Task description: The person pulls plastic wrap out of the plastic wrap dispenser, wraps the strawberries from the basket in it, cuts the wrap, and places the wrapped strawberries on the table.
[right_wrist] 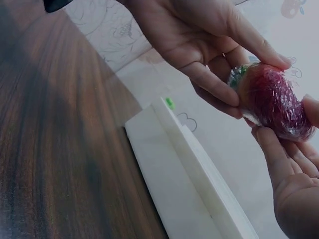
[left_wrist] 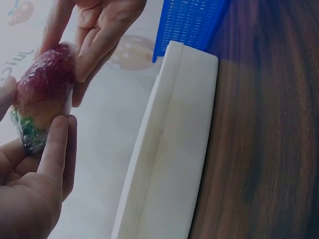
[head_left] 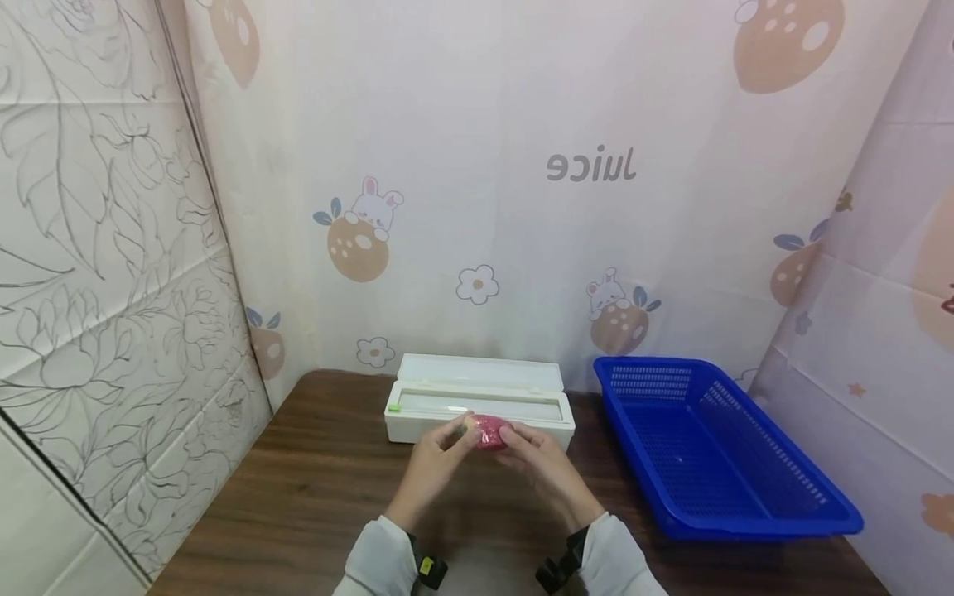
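Both hands hold up a small rounded red thing [head_left: 491, 431] wrapped in clear cling film, with a yellowish part and a green end; its exact kind cannot be told. My left hand [head_left: 434, 463] pinches the yellow-green end between thumb and fingers. At the red end, my right hand [head_left: 547, 468] grips it the same way. In the left wrist view the crinkled, shiny film shows all round the wrapped thing [left_wrist: 47, 92]. Just behind the hands stands a white cling film dispenser [head_left: 406, 428], its lid [head_left: 480, 371] raised and a green slider [head_left: 394, 408] at its left end.
A blue perforated plastic basket [head_left: 745, 528] stands to the right on the dark wooden table [head_left: 298, 497]. Printed cloth [head_left: 477, 207] hangs close behind the table, with more on both sides. Each wrist wears a black camera strap.
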### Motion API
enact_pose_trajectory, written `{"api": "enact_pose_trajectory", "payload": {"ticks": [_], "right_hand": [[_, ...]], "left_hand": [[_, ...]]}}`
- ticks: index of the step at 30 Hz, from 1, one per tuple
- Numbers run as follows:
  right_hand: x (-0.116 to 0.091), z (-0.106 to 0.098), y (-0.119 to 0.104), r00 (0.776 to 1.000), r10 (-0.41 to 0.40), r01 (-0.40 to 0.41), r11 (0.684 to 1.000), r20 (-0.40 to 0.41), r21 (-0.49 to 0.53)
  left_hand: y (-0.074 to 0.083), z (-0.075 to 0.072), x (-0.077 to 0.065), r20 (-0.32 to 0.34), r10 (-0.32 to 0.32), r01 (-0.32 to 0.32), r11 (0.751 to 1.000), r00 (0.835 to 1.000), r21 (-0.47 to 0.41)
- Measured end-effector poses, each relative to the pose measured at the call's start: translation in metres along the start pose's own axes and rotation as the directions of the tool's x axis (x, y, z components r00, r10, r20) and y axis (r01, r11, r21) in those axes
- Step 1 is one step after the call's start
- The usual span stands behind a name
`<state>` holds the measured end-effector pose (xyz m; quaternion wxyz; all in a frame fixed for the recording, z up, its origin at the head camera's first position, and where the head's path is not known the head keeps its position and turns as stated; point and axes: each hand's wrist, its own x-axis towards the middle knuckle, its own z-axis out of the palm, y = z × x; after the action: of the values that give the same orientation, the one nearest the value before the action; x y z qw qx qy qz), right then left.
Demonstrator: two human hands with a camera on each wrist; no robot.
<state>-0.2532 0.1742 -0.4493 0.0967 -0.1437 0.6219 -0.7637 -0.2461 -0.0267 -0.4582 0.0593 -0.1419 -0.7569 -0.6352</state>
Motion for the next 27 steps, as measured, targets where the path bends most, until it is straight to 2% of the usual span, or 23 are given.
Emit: {"api": "enact_pose_trajectory", "payload": {"ticks": [7,13,16,20,23,27], "right_hand": [[0.001,0.009,-0.001,0.991,-0.024,0.022,1.0,-0.133,-0.017],[0.005,0.014,0.001,0.985,-0.077,0.07,0.996,-0.157,-0.047],[0.006,0.011,0.001,0.987,-0.101,0.08,0.984,-0.127,-0.159],[0.006,0.005,-0.001,0.988,-0.153,0.146,0.933,0.004,-0.328],[0.005,0.004,-0.002,0.983,-0.163,0.183,0.908,0.083,-0.378],[0.006,0.002,-0.004,0.99,-0.116,0.138,0.902,0.078,-0.408]], "left_hand": [[0.0,-0.003,0.003,-0.004,-0.031,0.031,1.0,1.0,-0.005],[0.003,-0.006,0.003,-0.027,-0.05,0.05,0.999,0.998,0.0],[0.003,-0.007,0.003,-0.022,-0.048,0.048,0.999,0.999,0.003],[0.0,-0.009,0.002,-0.017,-0.044,0.045,0.999,0.999,0.031],[-0.001,-0.009,0.002,-0.018,-0.051,0.052,0.997,0.999,0.064],[-0.002,-0.009,0.002,-0.014,-0.069,0.07,0.995,0.997,0.069]]}}
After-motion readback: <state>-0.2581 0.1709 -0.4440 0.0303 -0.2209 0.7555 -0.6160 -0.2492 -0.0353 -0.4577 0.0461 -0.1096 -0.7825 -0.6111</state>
